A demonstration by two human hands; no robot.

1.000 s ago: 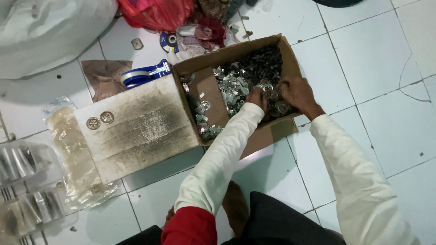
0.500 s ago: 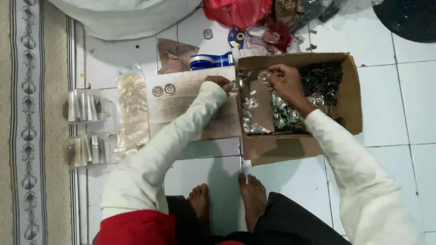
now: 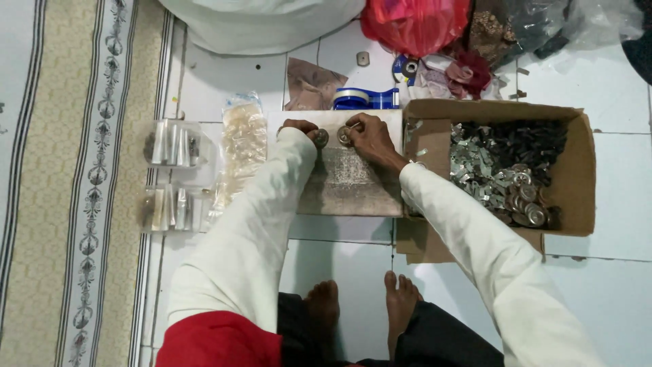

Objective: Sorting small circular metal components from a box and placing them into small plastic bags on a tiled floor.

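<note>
- From the head camera I look down on a white tiled floor [image 3: 611, 299] where a person squats, bare feet at the bottom of the view.
- My left hand [image 3: 299, 128] is curled closed, fingertips pinching a small round metal disc [image 3: 320, 138] on a flat worn cardboard board [image 3: 353, 187].
- My right hand [image 3: 367, 136] is also closed, fingers gripping a second round metal disc [image 3: 344, 136] just beside the first; the two discs sit near the board's top edge.
- Half a second ago the right hand was over the open cardboard box [image 3: 577, 177]; now it has left the box and joined the left hand on the board.
- The box lies to the right of the board, holding silvery metal parts and dark pieces.
- A blue tape dispenser [image 3: 363, 99] rests just above the board.
- Clear plastic bags [image 3: 241, 146] of small items lie to the left, near a patterned rug [image 3: 75, 204].
- A red plastic bag [image 3: 414, 26] sits at the top.
</note>
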